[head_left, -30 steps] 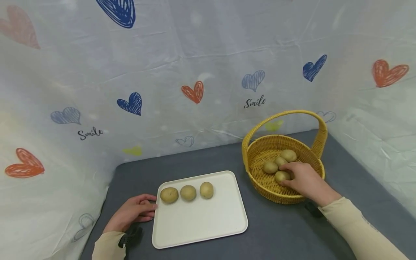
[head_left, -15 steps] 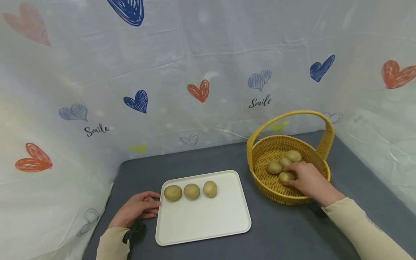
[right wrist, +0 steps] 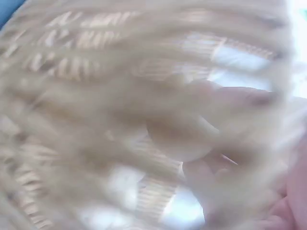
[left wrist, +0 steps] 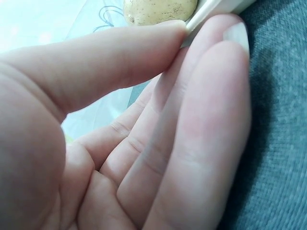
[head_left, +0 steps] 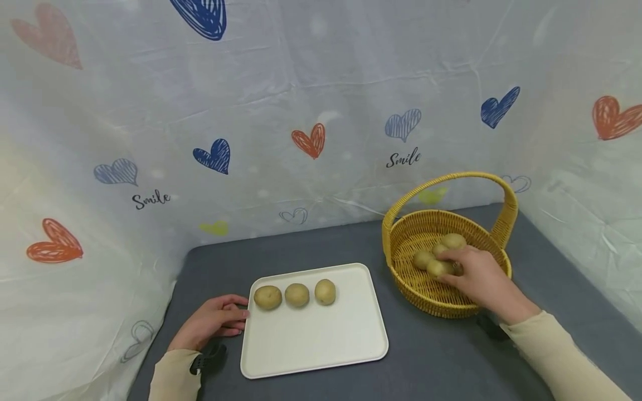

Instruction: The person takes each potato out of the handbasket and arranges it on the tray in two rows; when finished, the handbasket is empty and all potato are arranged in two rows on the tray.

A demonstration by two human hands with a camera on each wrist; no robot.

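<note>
My left hand (head_left: 213,321) pinches the left edge of a white tray (head_left: 313,345). In the left wrist view the thumb lies on the rim and the fingers are under it. Along the tray's back side lie three potatoes: one on the left (head_left: 268,298), one in the middle (head_left: 297,295) and one on the right (head_left: 325,292). My right hand (head_left: 484,278) reaches into a yellow wicker basket (head_left: 426,301) and holds a potato (head_left: 438,268) between thumb and fingers. Other potatoes (head_left: 453,240) sit behind it, partly hidden by the hand. Blurred wicker covers most of the right wrist view.
The basket's tall arched handle (head_left: 451,177) rises over its back part. Dark grey cloth covers the table (head_left: 321,242). A white curtain (head_left: 261,83) printed with hearts closes off the back and both sides.
The head view has shifted, so everything appears a little farther right. In the basket, the potato in my right hand has risen slightly and overlaps its neighbours. My left hand stays at the tray's edge.
</note>
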